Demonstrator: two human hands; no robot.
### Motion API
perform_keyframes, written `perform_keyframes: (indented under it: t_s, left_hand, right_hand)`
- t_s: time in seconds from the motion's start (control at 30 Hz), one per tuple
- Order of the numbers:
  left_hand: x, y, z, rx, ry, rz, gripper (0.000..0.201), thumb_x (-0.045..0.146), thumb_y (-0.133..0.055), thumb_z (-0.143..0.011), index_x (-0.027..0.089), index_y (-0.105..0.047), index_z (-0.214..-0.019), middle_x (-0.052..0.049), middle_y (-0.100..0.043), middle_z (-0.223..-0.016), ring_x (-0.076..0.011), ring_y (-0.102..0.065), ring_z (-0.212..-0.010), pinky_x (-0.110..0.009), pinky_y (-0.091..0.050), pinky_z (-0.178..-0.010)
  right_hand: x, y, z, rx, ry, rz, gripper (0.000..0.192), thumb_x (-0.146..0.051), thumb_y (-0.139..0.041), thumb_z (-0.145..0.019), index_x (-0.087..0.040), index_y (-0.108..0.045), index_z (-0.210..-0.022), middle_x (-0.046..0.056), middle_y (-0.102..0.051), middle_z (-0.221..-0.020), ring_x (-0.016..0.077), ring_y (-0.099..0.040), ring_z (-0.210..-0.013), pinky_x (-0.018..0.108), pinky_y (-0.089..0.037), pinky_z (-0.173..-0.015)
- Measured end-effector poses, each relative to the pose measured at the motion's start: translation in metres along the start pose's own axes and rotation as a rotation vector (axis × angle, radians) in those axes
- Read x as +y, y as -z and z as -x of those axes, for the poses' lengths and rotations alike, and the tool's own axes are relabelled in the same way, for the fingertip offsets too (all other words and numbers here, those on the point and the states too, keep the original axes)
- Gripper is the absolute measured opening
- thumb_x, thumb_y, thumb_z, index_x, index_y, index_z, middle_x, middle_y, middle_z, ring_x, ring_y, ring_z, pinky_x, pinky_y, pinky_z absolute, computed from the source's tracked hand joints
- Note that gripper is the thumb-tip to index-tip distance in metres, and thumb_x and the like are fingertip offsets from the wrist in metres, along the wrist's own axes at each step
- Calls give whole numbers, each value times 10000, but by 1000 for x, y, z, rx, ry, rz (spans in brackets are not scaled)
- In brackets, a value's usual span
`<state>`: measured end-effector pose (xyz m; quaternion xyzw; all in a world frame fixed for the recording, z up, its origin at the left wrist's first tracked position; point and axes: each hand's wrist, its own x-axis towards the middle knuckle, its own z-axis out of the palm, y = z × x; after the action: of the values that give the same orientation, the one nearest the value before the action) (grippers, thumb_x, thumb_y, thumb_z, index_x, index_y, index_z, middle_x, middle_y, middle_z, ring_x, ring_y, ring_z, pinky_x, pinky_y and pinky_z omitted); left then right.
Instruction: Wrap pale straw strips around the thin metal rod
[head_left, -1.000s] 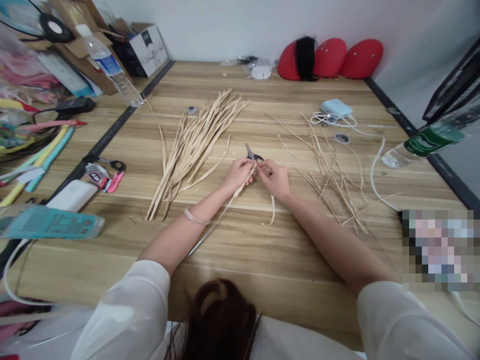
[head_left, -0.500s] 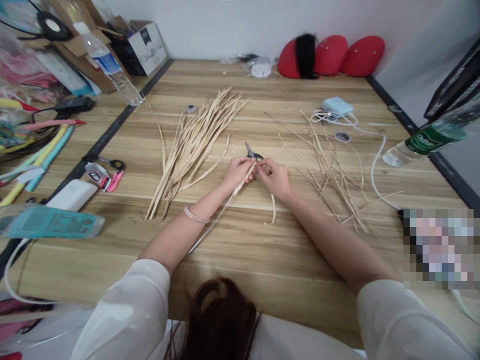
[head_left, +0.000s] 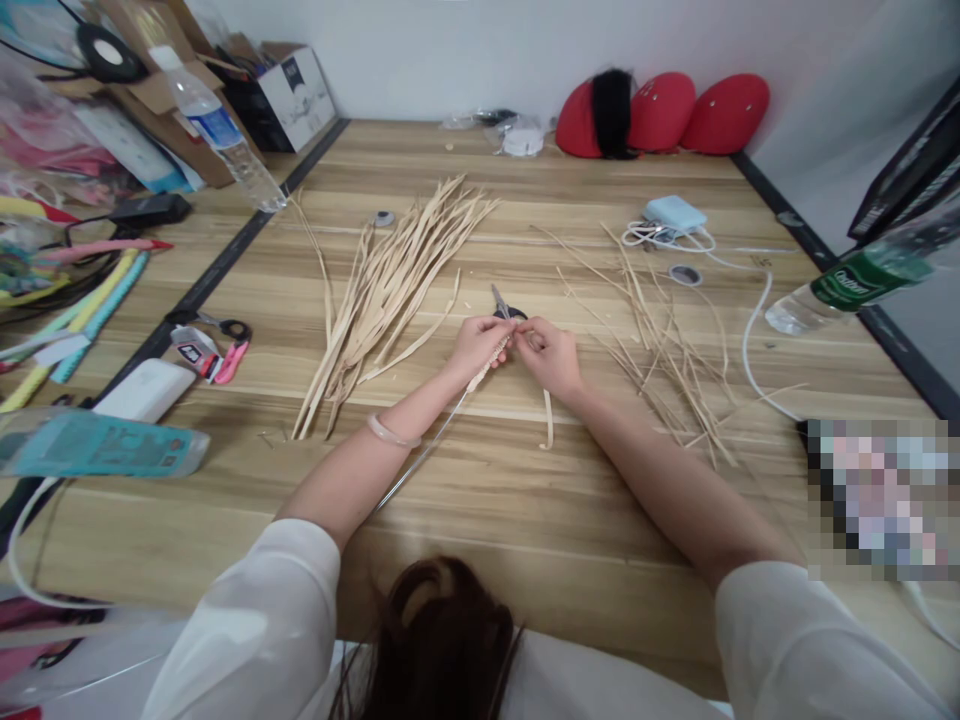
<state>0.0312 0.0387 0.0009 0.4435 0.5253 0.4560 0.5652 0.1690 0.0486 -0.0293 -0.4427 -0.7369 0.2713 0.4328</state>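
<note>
The straw braid (head_left: 491, 362) sits pinched between the left hand (head_left: 474, 345) and the right hand (head_left: 551, 355), both closed on it above the wooden table (head_left: 487, 500). A loose strip (head_left: 547, 425) trails below. Scissors (head_left: 504, 306) lie just behind; the dry straw bundle (head_left: 382, 290) lies left. Pulling too hard could snap the brittle strip.

1. There is one view only, from a camera worn on the person's head.
2. It faces forward and steeply down over the wooden table (head_left: 525, 520); the person's own hair fills the bottom centre of the frame.
3. It sits close: both hands meet at mid-frame, and the wall runs along the top edge.
</note>
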Motion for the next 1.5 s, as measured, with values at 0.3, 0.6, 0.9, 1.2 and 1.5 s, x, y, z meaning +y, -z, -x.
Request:
perform_keyframes:
  t_s: [0.3, 0.6, 0.9, 1.2, 1.5]
  left_hand:
    - [1, -1, 0, 3, 10, -7, 232, 232, -541, -860, 114, -591, -666, 43, -506, -487, -32, -441, -343, -167, -293, -334]
    - [-4, 0, -2, 9, 3, -27, 279, 280, -570, -856, 118, -562, -629, 39, -507, -499, -31, -450, -342, -169, -296, -327]
    - [0, 1, -1, 9, 18, -39, 280, 253, -557, -859, 119, -568, -613, 41, -501, -466, -34, -442, -338, -172, -295, -332]
    - [3, -2, 2, 41, 30, -36, 286, 215, -541, -855, 114, -561, -589, 42, -492, -447, -35, -428, -322, -177, -280, -319]
    - [2, -2, 3, -5, 45, -4, 228, 208, -530, -867, 108, -587, -670, 31, -537, -505, -33, -438, -325, -163, -286, -310]
  right_hand:
    - [0, 0, 0, -6, -22, 17, 125, -298, -532, -809, -192, -584, -767, -79, -411, -443, 79, -325, -409, 225, -267, -475]
    - [1, -1, 0, -8, -19, 31, 129, -297, -534, -816, -187, -594, -783, -55, -509, -486, 78, -371, -419, 219, -301, -489]
    - [-3, -1, 0, -18, -42, -13, 114, -293, -538, -810, -186, -564, -782, -57, -530, -486, 74, -363, -403, 224, -288, -479]
    - [-3, 0, -1, -8, -28, -68, 102, -275, -574, -794, -181, -581, -756, -98, -387, -418, 58, -314, -390, 218, -258, -471]
    - [1, -1, -8, 77, -237, -447, 402, -590, -588, -780, -200, -527, -707, -66, -462, -458, 70, -415, -365, 209, -297, -380]
